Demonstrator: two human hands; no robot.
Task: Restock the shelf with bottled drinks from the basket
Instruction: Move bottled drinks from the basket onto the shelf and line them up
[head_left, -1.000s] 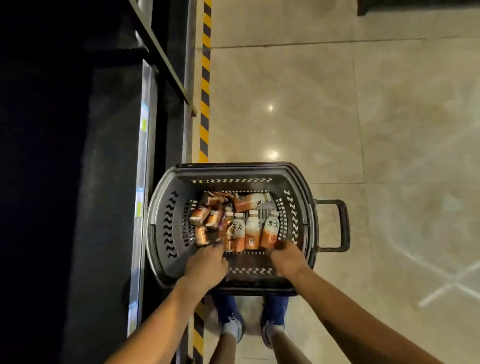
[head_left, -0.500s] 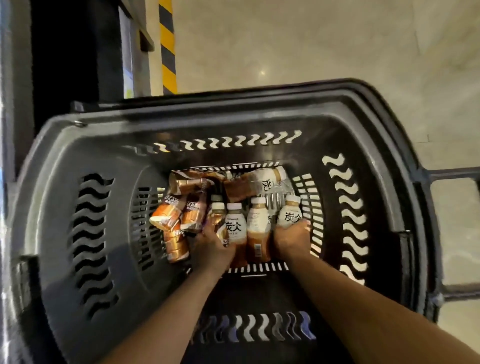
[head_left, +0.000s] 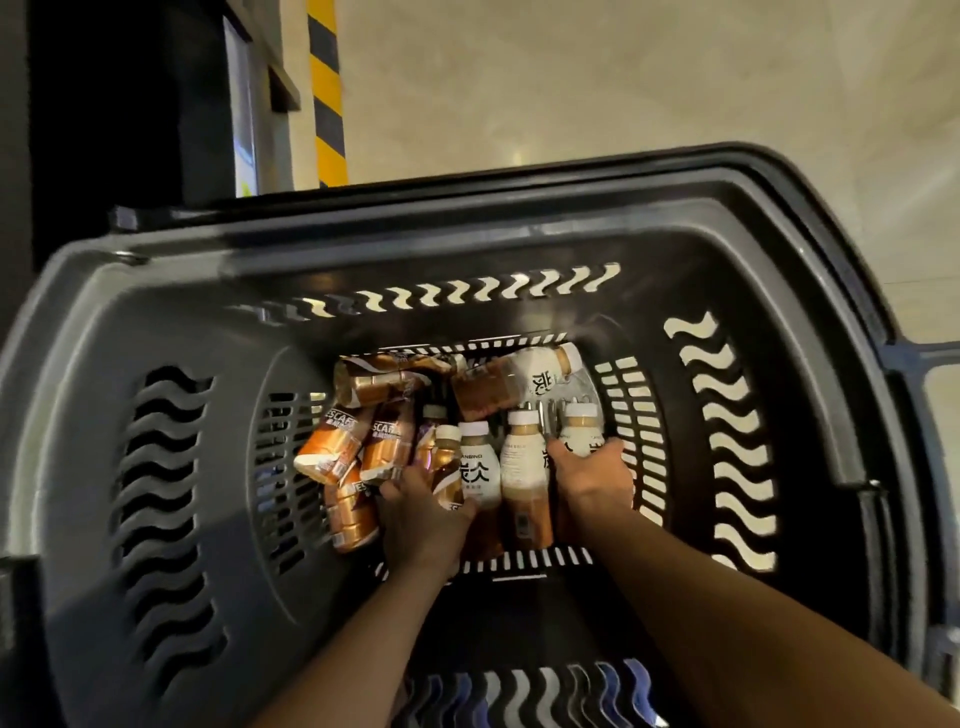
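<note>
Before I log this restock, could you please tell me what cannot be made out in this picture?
- Shelf: head view, dark and cut off by the left edge; stock unseen.
- Left hand: head view, fingertips buried among bottles; grip unclear.
- Rightmost bottle: head view, lower half covered by the right hand gripping it.
- Basket: head view, near wall cut by bottom edge.

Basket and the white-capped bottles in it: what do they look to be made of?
Basket: moulded plastic, dark grey with a dull sheen; wavy slots pierce its walls. White-capped bottles: probably clear plastic under matt white printed sleeves, since brown drink shows through below the label.
</note>
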